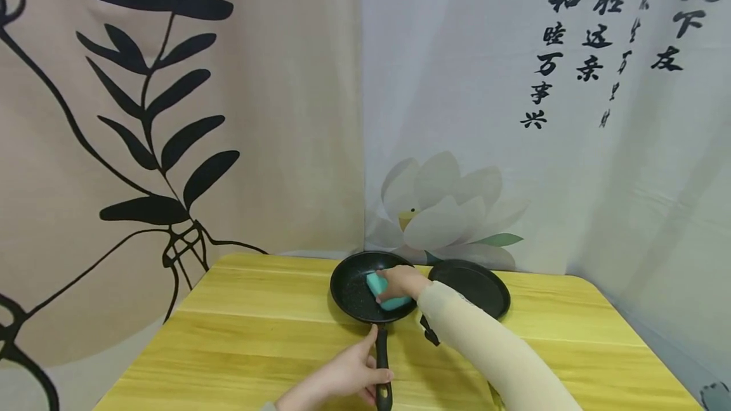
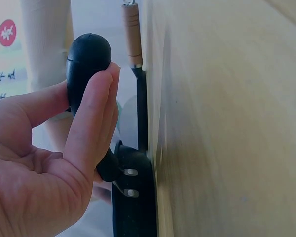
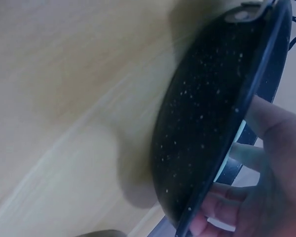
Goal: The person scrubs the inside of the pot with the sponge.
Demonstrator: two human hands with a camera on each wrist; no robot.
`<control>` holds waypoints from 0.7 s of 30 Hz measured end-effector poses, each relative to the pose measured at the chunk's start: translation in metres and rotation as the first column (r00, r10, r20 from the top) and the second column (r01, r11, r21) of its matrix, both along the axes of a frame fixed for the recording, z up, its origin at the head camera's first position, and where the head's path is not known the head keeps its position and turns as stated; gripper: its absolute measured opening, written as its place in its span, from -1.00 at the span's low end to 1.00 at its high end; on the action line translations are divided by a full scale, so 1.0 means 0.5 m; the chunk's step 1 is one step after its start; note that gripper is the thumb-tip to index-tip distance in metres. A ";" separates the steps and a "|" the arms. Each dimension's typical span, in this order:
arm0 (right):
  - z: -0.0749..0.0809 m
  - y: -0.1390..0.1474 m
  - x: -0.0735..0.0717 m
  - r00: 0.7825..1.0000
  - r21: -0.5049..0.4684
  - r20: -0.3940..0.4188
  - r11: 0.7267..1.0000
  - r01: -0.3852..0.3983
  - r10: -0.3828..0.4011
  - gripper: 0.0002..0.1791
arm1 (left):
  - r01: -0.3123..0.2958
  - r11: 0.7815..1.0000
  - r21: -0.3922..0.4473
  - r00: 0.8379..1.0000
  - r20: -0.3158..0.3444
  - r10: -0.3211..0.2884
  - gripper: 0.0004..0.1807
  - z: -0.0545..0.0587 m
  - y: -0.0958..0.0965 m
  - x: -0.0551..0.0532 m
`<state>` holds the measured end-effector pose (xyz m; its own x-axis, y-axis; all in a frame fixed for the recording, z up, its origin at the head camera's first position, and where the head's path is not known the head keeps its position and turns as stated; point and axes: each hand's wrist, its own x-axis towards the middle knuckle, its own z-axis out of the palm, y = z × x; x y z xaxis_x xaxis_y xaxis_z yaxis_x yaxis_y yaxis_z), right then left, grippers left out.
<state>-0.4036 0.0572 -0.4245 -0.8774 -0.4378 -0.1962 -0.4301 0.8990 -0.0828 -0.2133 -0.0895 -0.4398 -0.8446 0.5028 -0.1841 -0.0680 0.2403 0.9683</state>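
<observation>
A black frying pan (image 1: 349,293) with a speckled surface rests on the wooden table. My left hand (image 1: 356,370) holds its black handle (image 1: 382,354), with one finger reaching up beside it toward the rim. In the left wrist view the handle lies between the thumb and fingers of the left hand (image 2: 64,143). Inside the pan, my right hand (image 1: 402,281) grips a teal sponge (image 1: 394,303) against the cooking surface. From the right wrist camera, the pan's side (image 3: 202,118) hides much of the sponge, and the right hand (image 3: 266,163) reaches over the rim.
Right of the frying pan lies a second, flatter black pan (image 1: 476,284), partly covered by the right forearm. A wooden handle (image 2: 133,34) with a dark shaft shows in the left wrist view. Behind the yellow wood table (image 1: 257,316) hangs a printed curtain (image 1: 297,113).
</observation>
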 end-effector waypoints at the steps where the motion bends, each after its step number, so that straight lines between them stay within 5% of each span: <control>1: 0.000 0.000 0.002 1.000 0.000 -0.005 1.000 -0.005 0.005 -0.17 | -0.001 1.000 -0.001 1.000 -0.002 0.001 -0.03 0.000 0.000 0.000; 21: 0.003 -0.015 0.040 0.996 -0.040 0.021 0.996 -0.083 0.084 -0.18 | -0.006 1.000 -0.005 1.000 -0.018 0.006 -0.02 -0.003 0.002 -0.001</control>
<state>-0.3835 0.0495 -0.4231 -0.8327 -0.5174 -0.1971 -0.5015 0.8557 -0.1275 -0.2136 -0.0885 -0.4415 -0.8507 0.4969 -0.1718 -0.0525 0.2450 0.9681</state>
